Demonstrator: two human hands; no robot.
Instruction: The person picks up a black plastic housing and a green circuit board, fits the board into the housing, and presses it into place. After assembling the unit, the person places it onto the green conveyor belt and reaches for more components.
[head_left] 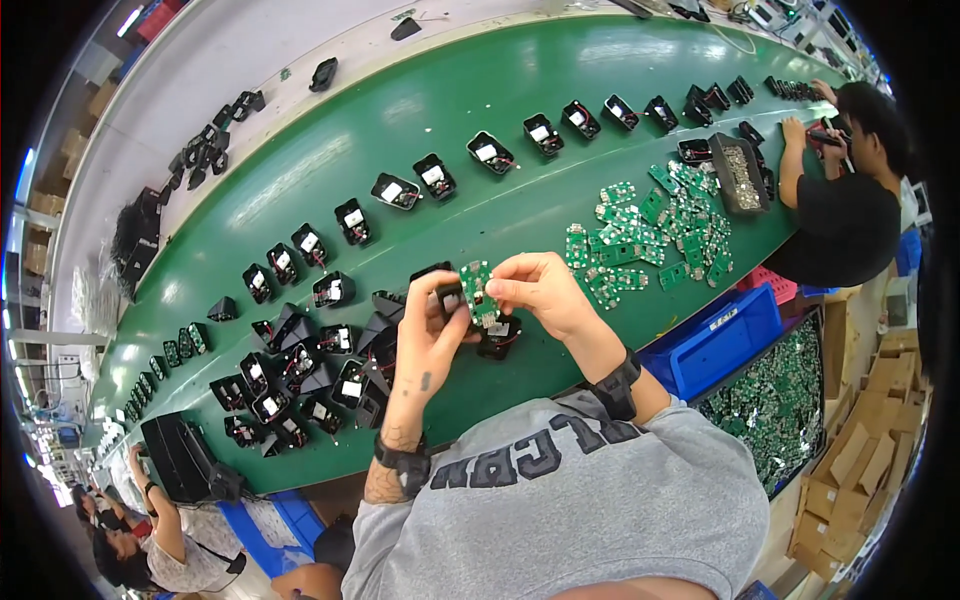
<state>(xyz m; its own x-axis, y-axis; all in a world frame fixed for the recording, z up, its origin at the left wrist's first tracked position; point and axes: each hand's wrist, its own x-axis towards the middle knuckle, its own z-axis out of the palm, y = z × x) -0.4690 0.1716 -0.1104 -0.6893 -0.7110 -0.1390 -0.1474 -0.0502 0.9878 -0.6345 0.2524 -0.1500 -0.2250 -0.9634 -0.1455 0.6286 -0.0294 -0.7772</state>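
Observation:
In front of my chest, my right hand [543, 292] pinches the right edge of a green circuit board [477, 285], which stands nearly upright. My left hand [428, 335] curls round a black plastic housing [450, 298] just left of the board. The fingers partly hide this housing, and whether the left fingertips touch the board too cannot be made out. Under the board, another black housing [497, 345] with red wires shows near the table. A heap of black housings [290, 375] with white parts and wires lies to the left of my left hand.
A long green table [400, 455] carries a row of open black housings [490, 152]. Right of my hands are a pile of green boards [690, 225] and a tray of small metal parts [740, 175]. Blue bins [715, 340] stand at the near edge. Co-workers [845, 200] sit at both ends.

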